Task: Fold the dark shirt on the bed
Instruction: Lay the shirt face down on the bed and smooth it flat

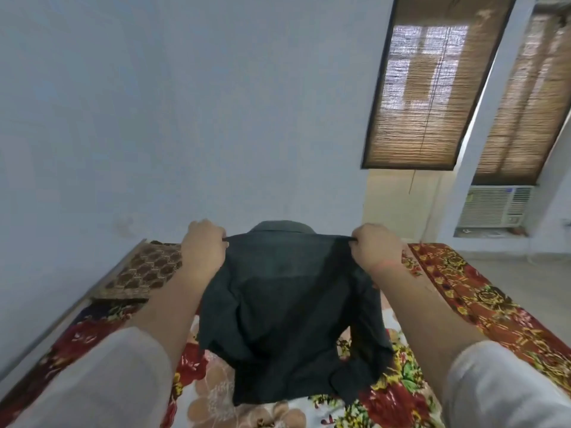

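The dark shirt (pixel 287 304) hangs in the air in front of me, its back towards me and its collar at the top. My left hand (pixel 202 245) pinches the shirt's left shoulder. My right hand (pixel 375 245) pinches the right shoulder at the same height. The top edge is stretched taut between both hands. The sleeves fall loosely down the sides, and the hem reaches down to the bed (pixel 494 307), which is covered by a red and yellow flowered sheet.
A brown patterned pillow (pixel 145 270) lies at the bed's far left, against the pale blue wall. Bamboo blinds (pixel 432 88) cover the windows at the right, with an air conditioner (pixel 494 206) below them.
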